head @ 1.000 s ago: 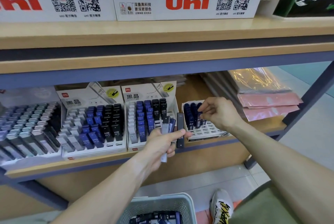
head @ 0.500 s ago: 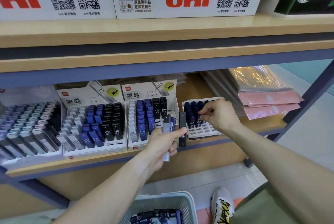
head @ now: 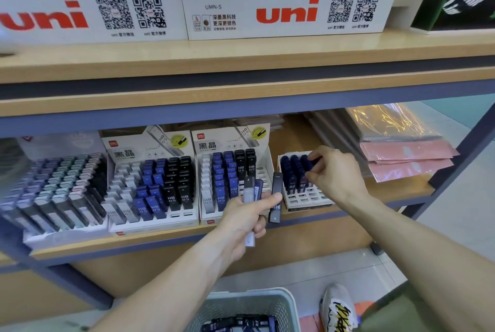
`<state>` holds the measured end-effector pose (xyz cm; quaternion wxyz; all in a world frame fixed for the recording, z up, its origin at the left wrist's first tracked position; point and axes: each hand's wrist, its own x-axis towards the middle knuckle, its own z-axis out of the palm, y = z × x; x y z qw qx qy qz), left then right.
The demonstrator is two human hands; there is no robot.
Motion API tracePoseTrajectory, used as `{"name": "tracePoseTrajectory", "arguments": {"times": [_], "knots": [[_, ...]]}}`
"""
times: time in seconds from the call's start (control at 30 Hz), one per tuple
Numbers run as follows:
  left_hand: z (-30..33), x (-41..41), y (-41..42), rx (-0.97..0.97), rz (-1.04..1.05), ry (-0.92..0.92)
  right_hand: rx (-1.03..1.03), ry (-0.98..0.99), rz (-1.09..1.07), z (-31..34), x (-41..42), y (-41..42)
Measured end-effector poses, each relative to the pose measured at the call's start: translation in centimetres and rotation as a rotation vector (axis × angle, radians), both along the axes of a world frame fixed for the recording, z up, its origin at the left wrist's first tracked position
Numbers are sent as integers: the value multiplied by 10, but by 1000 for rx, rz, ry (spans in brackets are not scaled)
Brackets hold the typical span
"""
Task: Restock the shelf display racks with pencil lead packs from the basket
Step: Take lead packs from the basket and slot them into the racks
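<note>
A dark blue lead pack (head: 312, 164) sits at the back right of the small white rack (head: 308, 197), pinched at its top by the right hand (head: 330, 173), fingers curled round it. Other blue packs fill the slots just beside it; the rack's front rows are open slots. The left hand (head: 247, 217) grips a fan of spare packs: a clear grey one (head: 249, 197), a blue one (head: 258, 189) and a black one (head: 276, 197) held upright under the thumb, just in front of the shelf edge (head: 160, 240). Left of the small rack stand two white racks (head: 233, 171) of HB 0.5 packs, white, blue and black. Below, the pale basket (head: 246, 302) holds more packs. Pink sleeves (head: 407, 157) lie to the right on the shelf.
</note>
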<state>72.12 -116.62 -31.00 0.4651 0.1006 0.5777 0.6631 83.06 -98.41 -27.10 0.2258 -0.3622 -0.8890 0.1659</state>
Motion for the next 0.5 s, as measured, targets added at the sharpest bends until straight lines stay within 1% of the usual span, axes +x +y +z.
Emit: {"name": "tracePoseTrajectory", "arguments": {"times": [0.03, 0.07, 0.1, 0.13, 0.17, 0.23, 0.3, 0.37, 0.43, 0.5], "knots": [[2, -1, -2, 7, 6, -1, -70, 83, 7, 8, -1, -9], [5, -1, -4, 20, 16, -3, -227, 178, 32, 15, -1, -19], [7, -2, -6, 38, 32, -3, -440, 236, 75, 22, -1, -31], [10, -3, -8, 59, 56, -9, -657, 238, 136, 28, 0, -44], [11, -5, -10, 78, 86, -16, -823, 191, 196, 32, 1, -54], [13, -8, -13, 100, 140, -28, -1022, 125, 273, 33, 3, -67], [14, -10, -16, 111, 163, -33, -1101, 192, 277, 33, 2, -71], [18, -10, -20, 117, 159, -37, -1092, 256, 238, 33, -2, -71], [21, -10, -25, 99, 150, -28, -1022, 323, 195, 32, -7, -69], [24, -11, -31, 54, 139, -39, -888, 400, 138, 31, -11, -64]]}}
